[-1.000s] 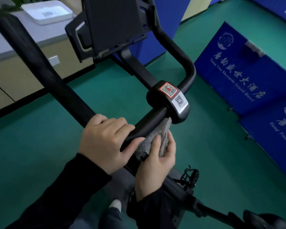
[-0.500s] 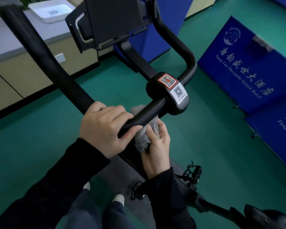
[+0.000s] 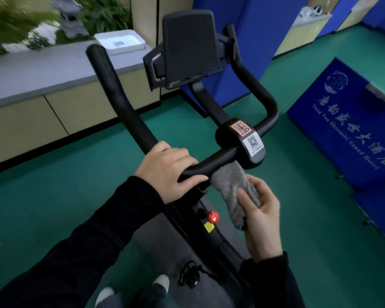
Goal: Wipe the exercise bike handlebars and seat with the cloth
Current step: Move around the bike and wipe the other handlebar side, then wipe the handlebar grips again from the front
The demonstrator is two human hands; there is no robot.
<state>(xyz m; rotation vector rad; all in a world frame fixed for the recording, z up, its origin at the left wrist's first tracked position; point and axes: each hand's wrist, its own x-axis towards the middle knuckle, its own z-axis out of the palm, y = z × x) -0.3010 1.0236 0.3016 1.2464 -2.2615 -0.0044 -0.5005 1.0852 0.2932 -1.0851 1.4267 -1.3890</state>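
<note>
A: Where is the cloth (image 3: pixel 233 187) now?
B: Grey, bunched. Its top end touches the underside of the bar (image 3: pixel 211 162), right beside the hub (image 3: pixel 240 143) w/ two QR stickers. The rest hangs down into the R hand.
A: R hand (image 3: pixel 262 218), what grip?
B: It grasps the cloth: thumb lies over the front, fingers curl behind. The hand is below the bar, apart from it.
A: And the L hand (image 3: pixel 167 170)?
B: Clenched round the bar at the bend, fingers over the top, thumb along the near side. It is just beside the cloth; if they touch, I cannot tell.
A: What stands in the way?
B: The hub, directly right of the cloth, closes that side of the bar. Under the hands the frame goes down w/ a red knob (image 3: pixel 212 216) and a yellow label (image 3: pixel 209 226) just below it. The console (image 3: pixel 189 47) stands on its post behind the hub, betw. the two horns of the bar.
A: Lower down?
B: A pedal (image 3: pixel 190 276) w/ strap, near a shoe tip (image 3: pixel 161 282).
A: Around the bike?
B: Green floor (image 3: pixel 53 185). Blue banner (image 3: pixel 347 121) w/ white characters on the right. At back left a grey counter (image 3: pixel 42 70) w/ a white tray (image 3: pixel 120 42) on it; plants (image 3: pixel 7 21) behind, blurred.
</note>
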